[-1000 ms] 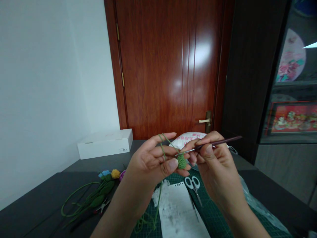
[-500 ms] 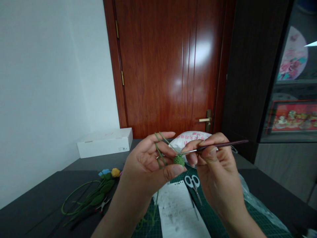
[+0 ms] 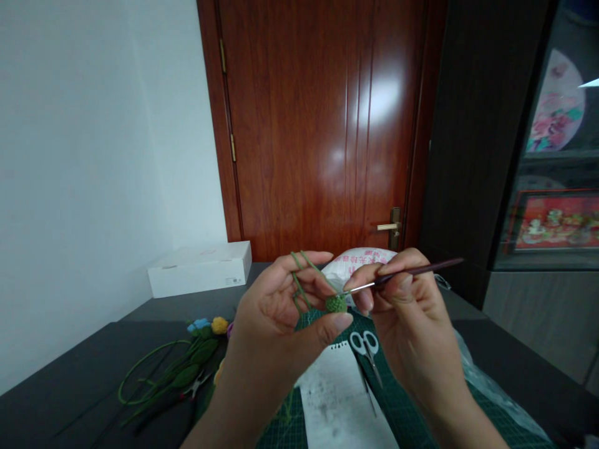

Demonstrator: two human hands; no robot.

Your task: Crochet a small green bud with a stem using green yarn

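Ball: our green crochet ball (image 3: 336,304), resting on the left thumb (image 3: 337,322).
Left hand (image 3: 278,315): clamped on it, green yarn (image 3: 299,284) looped over fingers.
Right hand (image 3: 405,308): closed on our crochet hook (image 3: 402,279), tip at the ball.

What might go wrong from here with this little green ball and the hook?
The green yarn looped over the left hand might slip off the fingers and lose tension. The tip of the crochet hook, held in the right hand, might snag or split stitches in the green crocheted ball.
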